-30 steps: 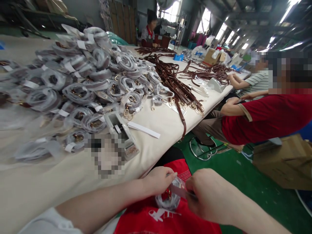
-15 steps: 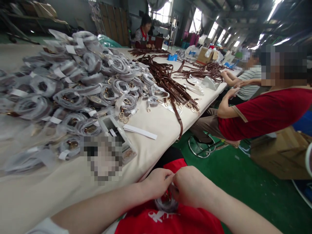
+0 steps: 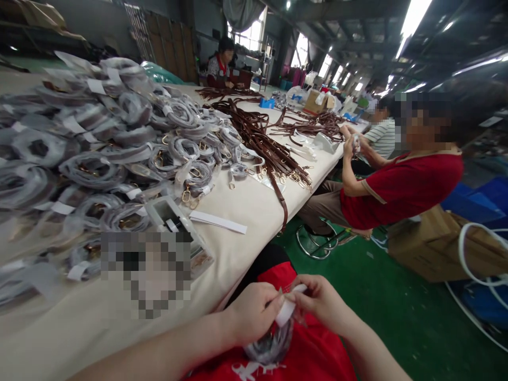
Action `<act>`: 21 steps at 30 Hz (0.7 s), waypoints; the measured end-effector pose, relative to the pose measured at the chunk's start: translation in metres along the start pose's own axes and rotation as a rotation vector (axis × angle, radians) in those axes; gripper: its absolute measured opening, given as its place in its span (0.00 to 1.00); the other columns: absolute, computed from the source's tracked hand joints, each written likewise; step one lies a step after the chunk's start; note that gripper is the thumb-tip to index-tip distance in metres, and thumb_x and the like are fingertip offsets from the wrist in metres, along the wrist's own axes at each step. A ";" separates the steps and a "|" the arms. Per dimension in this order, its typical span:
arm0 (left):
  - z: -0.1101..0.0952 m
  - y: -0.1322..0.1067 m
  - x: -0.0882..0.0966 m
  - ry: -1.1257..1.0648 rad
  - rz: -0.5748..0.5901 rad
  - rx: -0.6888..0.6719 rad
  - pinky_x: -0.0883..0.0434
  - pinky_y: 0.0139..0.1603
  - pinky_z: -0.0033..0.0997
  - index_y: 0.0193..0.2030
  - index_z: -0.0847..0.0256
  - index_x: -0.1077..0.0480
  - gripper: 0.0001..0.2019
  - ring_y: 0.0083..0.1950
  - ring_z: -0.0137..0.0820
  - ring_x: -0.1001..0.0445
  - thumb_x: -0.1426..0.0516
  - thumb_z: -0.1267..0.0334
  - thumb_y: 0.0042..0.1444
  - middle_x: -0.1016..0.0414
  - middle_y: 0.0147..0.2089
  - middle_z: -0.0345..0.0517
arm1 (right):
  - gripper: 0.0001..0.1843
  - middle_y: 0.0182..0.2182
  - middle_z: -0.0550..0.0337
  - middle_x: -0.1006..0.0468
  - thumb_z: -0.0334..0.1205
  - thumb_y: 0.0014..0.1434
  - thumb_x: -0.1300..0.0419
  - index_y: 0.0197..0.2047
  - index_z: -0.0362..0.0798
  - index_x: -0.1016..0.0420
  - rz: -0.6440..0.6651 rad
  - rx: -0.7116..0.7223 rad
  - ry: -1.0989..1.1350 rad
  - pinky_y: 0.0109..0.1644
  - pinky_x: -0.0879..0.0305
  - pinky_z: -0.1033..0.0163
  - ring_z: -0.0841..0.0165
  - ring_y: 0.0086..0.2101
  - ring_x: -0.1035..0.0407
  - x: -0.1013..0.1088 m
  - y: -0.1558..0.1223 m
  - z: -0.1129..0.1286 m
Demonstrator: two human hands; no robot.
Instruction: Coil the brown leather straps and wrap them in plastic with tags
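From the head view, the left hand (image 3: 248,312) and right hand (image 3: 321,304) meet low over the lap, just off the near table edge (image 3: 238,283). Both pinch a white sticker (image 3: 286,309) closed between fingertips, against the wrapped strap coil (image 3: 272,344) hanging below them. Open green floor (image 3: 377,312) lies right; wrapped coils (image 3: 119,143) crowd the table's left.

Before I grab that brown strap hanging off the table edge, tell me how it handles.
Likely floppy: the brown strap droops limply over the table edge. Probably light for its length, being thin. Its gold clips may snag neighbouring straps in the pile.
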State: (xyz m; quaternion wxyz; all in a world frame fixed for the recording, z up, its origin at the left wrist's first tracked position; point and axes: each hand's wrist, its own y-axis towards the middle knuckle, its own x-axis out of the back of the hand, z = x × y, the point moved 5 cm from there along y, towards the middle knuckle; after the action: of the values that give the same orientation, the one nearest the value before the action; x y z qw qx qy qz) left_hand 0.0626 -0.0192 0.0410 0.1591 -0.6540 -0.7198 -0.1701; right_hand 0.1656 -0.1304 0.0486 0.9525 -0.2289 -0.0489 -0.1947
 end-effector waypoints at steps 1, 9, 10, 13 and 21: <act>-0.002 -0.001 0.000 0.006 -0.007 -0.028 0.43 0.32 0.28 0.24 0.62 0.32 0.20 0.30 0.27 0.34 0.52 0.59 0.65 0.31 0.26 0.40 | 0.18 0.17 0.66 0.28 0.53 0.53 0.34 0.29 0.45 0.28 -0.033 -0.002 0.081 0.21 0.44 0.68 0.73 0.17 0.38 -0.002 0.003 -0.008; -0.005 -0.008 -0.003 0.001 -0.119 -0.054 0.42 0.32 0.26 0.24 0.62 0.33 0.16 0.30 0.26 0.33 0.48 0.59 0.63 0.31 0.26 0.39 | 0.35 0.16 0.61 0.30 0.71 0.56 0.47 0.24 0.44 0.27 -0.124 -0.158 0.334 0.21 0.48 0.68 0.74 0.17 0.41 -0.006 0.011 -0.039; -0.007 -0.009 -0.002 0.015 -0.135 -0.073 0.41 0.32 0.26 0.24 0.61 0.34 0.17 0.30 0.26 0.33 0.48 0.59 0.63 0.31 0.26 0.40 | 0.35 0.16 0.62 0.32 0.71 0.56 0.49 0.24 0.44 0.27 -0.101 -0.202 0.360 0.20 0.50 0.68 0.74 0.17 0.43 -0.009 0.011 -0.042; -0.018 -0.011 -0.003 0.042 -0.173 -0.145 0.40 0.34 0.27 0.25 0.61 0.34 0.17 0.31 0.28 0.32 0.50 0.58 0.65 0.31 0.27 0.41 | 0.30 0.16 0.67 0.38 0.67 0.53 0.39 0.22 0.46 0.32 -0.088 -0.189 0.373 0.21 0.56 0.68 0.76 0.17 0.49 -0.018 0.014 -0.047; 0.001 -0.029 0.004 -0.001 -0.350 0.150 0.34 0.45 0.30 0.28 0.60 0.32 0.18 0.43 0.33 0.29 0.52 0.55 0.66 0.29 0.41 0.48 | 0.27 0.18 0.67 0.38 0.61 0.47 0.33 0.20 0.45 0.33 -0.161 0.084 0.233 0.26 0.51 0.67 0.74 0.22 0.48 -0.033 0.029 -0.023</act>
State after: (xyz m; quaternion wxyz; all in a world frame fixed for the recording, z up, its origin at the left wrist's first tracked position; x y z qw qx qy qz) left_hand 0.0332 -0.0177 0.0412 0.1750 -0.5050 -0.8334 -0.1407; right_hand 0.1466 -0.1055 0.0099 0.9418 -0.1603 0.0356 -0.2933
